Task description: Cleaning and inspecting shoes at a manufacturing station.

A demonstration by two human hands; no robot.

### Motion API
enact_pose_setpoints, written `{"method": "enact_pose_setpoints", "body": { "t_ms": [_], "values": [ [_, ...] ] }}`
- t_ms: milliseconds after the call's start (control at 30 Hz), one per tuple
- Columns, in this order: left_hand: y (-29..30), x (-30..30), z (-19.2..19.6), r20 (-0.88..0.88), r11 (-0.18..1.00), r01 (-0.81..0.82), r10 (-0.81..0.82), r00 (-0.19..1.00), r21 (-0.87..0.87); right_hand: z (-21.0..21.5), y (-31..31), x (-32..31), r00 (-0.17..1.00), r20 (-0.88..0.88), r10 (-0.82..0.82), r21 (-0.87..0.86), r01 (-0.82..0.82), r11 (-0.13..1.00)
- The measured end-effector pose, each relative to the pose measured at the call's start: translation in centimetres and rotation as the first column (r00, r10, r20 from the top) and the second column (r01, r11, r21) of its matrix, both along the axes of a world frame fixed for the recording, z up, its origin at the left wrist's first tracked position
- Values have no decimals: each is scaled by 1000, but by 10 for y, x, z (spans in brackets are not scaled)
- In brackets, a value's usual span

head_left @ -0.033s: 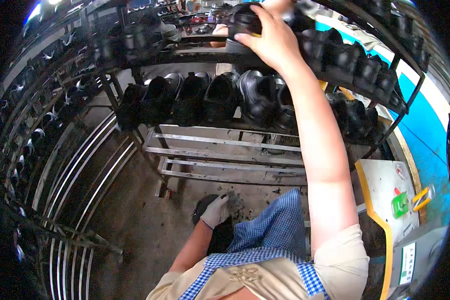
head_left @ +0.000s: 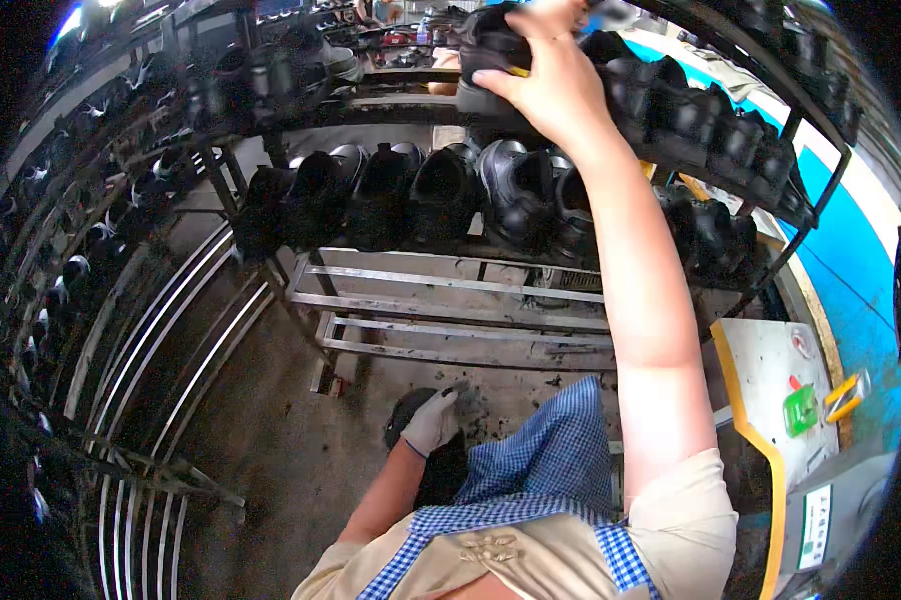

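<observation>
At the top of the view, my bare right hand (head_left: 550,85) is stretched up to the upper shelf, thumb and fingers around a black shoe (head_left: 490,62). Its fingertips are smeared by a blur. Low in the middle, my left hand (head_left: 431,422) wears a pale glove. Its fingers are curled in beside a dark, rounded thing (head_left: 406,412), whose kind I cannot make out. On the shelf below my right hand stands a row of black shoes (head_left: 380,195), openings toward me.
A dark metal rack (head_left: 450,300) with bare lower bars spans the front. Another rack (head_left: 160,350) curves along the left. More black shoes (head_left: 695,115) line the right shelf. A yellow-edged table (head_left: 760,370) at the right bears a green object (head_left: 799,411).
My right hand and the black shoe have shifted slightly to the right. My left hand has stayed in nearly the same place.
</observation>
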State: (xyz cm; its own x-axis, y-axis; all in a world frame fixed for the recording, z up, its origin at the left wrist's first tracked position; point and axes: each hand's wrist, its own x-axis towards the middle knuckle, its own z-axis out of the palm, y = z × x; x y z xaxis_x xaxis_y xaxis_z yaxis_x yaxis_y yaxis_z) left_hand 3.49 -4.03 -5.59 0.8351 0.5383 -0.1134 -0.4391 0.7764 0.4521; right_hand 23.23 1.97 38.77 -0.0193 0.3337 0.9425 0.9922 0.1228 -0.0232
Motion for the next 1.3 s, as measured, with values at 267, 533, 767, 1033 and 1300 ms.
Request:
{"method": "enact_pose_setpoints", "body": {
  "t_ms": [267,533,767,1033,1300],
  "values": [
    [0,-5,-5,-66,999,-47,45,997,-17,-85,-99,-24,923,-37,382,-197,-382,903],
    [-1,-24,144,256,944,-244,184,949,223,-184,-198,-21,745,-128,655,-417,-639,646],
    [13,-14,188,-292,784,-551,619,729,285,-260,-216,-17,762,-316,566,-733,-574,364],
    [-21,-19,174,-148,493,-242,626,766,836,-248,-209,9,601,-678,423,-360,-773,522],
    [-47,-20,184,-242,722,-71,321,915,689,-211,-192,-6,637,-527,562,-332,-764,554]
  ]
}}
